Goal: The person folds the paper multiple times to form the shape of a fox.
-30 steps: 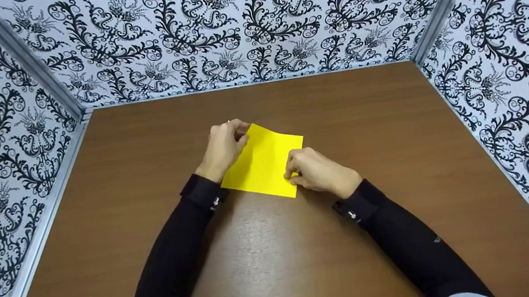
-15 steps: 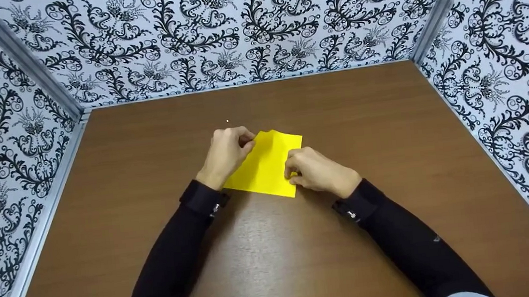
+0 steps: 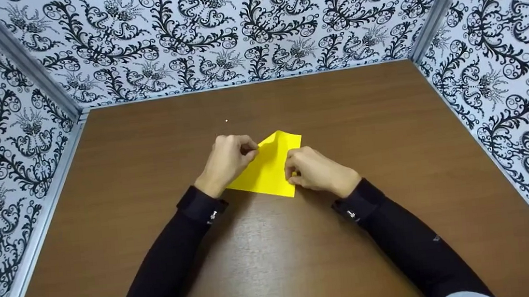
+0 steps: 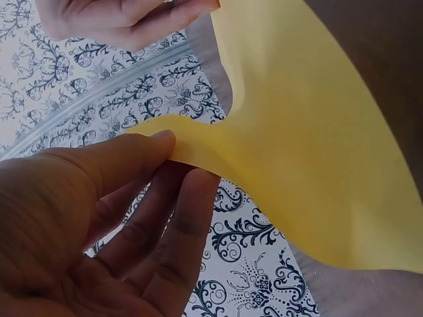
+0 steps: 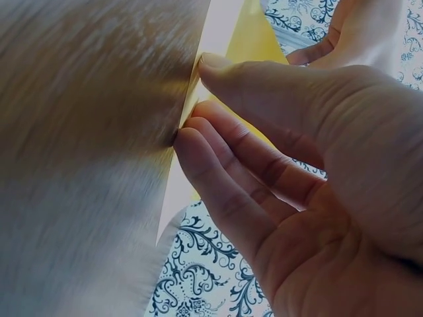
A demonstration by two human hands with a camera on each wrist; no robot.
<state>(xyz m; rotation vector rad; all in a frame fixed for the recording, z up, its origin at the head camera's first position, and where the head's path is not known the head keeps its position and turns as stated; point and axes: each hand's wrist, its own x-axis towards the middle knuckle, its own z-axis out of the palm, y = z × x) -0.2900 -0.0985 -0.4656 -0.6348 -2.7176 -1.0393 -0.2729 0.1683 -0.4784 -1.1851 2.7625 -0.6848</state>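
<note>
A square sheet of yellow paper (image 3: 264, 175) lies on the brown table, its far left part lifted and bent over toward the right. My left hand (image 3: 226, 162) pinches that raised corner. In the left wrist view the thumb (image 4: 149, 148) lies on one face of the sheet (image 4: 310, 152), fingers behind it, and the paper curves away from the grip. At the sheet's right edge, my right hand (image 3: 320, 170) holds the paper down near the table, fingers curled. The right wrist view shows the right thumb (image 5: 231, 76) and fingertips meeting at the paper's edge.
The brown wooden table (image 3: 275, 264) is bordered by a back wall (image 3: 195, 38) and side walls in black-and-white scroll pattern. Grey metal rails (image 3: 18, 60) run along the corners. A tiny white speck (image 3: 226, 120) lies beyond the left hand.
My left hand has moved toward me and slightly right, bringing the paper's far left corner over with it. The right hand has stayed at the right edge. The white speck has come into view.
</note>
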